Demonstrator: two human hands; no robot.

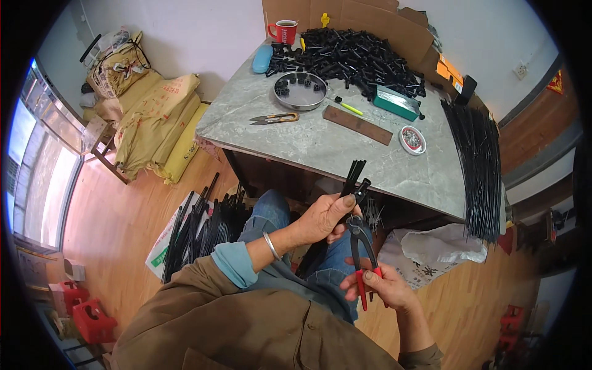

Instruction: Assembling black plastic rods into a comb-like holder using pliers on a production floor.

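My left hand (322, 219) is closed around a small bunch of thin black rods (352, 176), their ends pointing up past my thumb, just off the table's front edge. Beside the thumb a short black tubular piece (364, 186) sticks out of the same grip. My right hand (390, 287) is wrapped around the red handles of a pair of pincers (356, 239). Their dark jaws point up, close to the fingers of my left hand and below the black piece. From this angle I cannot tell whether the jaws touch anything.
The grey marble-patterned table (246, 132) bears a heap of black parts (364, 58), a round metal tray (301, 103), thread snips (274, 119), a brown bar (357, 125) and a small bowl (412, 140). Long black rods (478, 172) overhang its right edge. More rods (222, 225) lie at left.
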